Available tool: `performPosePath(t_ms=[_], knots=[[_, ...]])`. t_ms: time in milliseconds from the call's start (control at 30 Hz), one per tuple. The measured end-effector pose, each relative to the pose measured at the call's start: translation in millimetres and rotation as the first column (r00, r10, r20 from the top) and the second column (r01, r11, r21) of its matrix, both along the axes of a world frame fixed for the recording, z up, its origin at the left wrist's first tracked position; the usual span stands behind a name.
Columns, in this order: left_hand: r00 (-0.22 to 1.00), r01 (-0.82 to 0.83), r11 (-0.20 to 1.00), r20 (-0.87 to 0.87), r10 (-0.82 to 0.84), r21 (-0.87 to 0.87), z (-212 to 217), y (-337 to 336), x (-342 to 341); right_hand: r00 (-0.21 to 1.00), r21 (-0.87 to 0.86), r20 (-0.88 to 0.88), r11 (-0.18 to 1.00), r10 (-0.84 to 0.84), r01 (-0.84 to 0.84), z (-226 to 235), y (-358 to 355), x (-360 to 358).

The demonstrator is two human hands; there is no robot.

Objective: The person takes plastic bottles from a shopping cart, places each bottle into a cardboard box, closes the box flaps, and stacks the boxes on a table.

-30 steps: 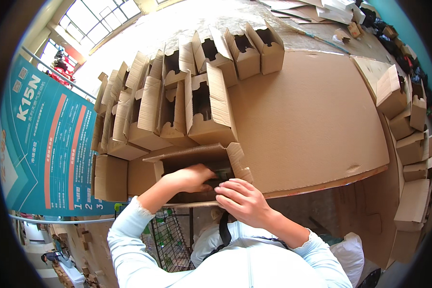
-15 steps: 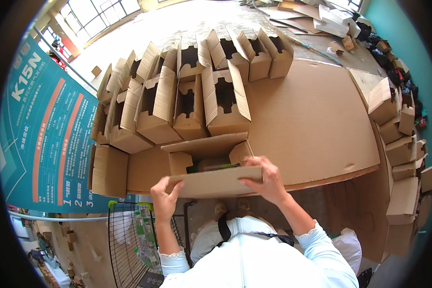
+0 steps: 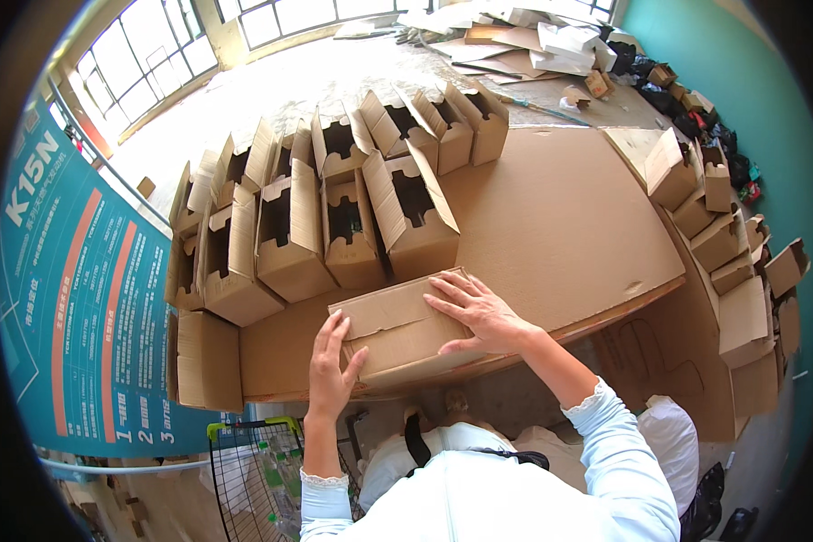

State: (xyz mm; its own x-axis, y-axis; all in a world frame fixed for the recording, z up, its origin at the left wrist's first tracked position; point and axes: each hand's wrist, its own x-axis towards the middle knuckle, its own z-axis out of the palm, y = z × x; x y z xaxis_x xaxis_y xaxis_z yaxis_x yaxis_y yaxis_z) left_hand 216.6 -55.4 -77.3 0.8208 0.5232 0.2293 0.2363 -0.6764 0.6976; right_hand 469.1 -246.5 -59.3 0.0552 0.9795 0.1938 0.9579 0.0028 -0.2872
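Observation:
A brown cardboard box (image 3: 393,318) lies at the front edge of the cardboard-covered table, its top flaps folded down. My right hand (image 3: 481,318) rests flat on the right part of the lid, fingers spread toward the far edge. At the box's left end is my left hand (image 3: 332,369), its fingers stretched up along the side and thumb held apart near the front. Whatever is inside the box is hidden under the lid. Behind it, several upright boxes (image 3: 420,239) stand in rows with their top flaps up and dark openings showing.
The cardboard tabletop (image 3: 560,217) extends to the right. A closed box (image 3: 210,361) stands at the left corner beside a teal banner (image 3: 72,298). Several open boxes (image 3: 741,321) are piled at the right. A wire cart (image 3: 244,479) with bottles is below left.
The box's flaps, standing up earlier with green showing inside, are now down. My right hand has gone from gripping the front flap to lying on top; the left has shifted to the end.

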Motion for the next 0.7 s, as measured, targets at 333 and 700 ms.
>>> performPosePath(t_ms=[333, 700], knots=[[0.988, 0.148, 0.988, -0.039, -0.147, 0.037, 2.5, -0.9, -5.2, 0.973, -0.61, 0.113, 0.787, 0.203, -0.094, 40.8, 38.3, 17.1], [1.0, 0.014, 0.725, 0.005, -0.015, -0.689, -76.9, -48.5, -30.2, 0.965, -0.406, 0.224, 0.913, 0.137, -0.035, 41.3, 8.8, -6.6]])
